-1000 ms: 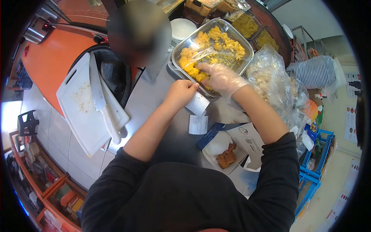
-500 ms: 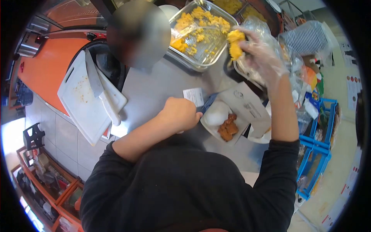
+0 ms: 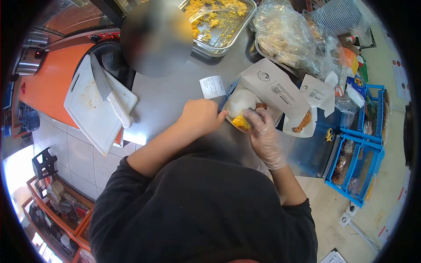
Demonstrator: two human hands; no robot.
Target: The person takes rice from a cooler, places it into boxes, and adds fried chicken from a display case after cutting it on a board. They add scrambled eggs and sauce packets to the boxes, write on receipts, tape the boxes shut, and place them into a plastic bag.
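A paper takeaway box (image 3: 270, 86) stands with its lid folded back. In it are a white rounded mound (image 3: 240, 101), likely rice, and brown food pieces (image 3: 262, 106) partly covered by my hand. My right hand (image 3: 265, 136), in a clear plastic glove, reaches into the box with fingers bunched at a clump of yellow scrambled egg (image 3: 241, 122). My left hand (image 3: 199, 116) is bare and curled closed at the box's left corner, thumb toward its edge; what its fingers hold is hidden. A printed label (image 3: 212, 87) lies just beyond it.
A metal tray (image 3: 221, 41) of scrambled egg stands at the back. On the left, a knife (image 3: 101, 82) lies across a white cutting board (image 3: 83, 111). To the right are a second box (image 3: 302, 128) with fried food, plastic bags (image 3: 285, 35), scissors (image 3: 328, 135) and blue racks (image 3: 359, 142).
My right hand has come down from beside the egg tray into the box, carrying the scrambled egg. The left hand stays at the box. The camera view has shifted.
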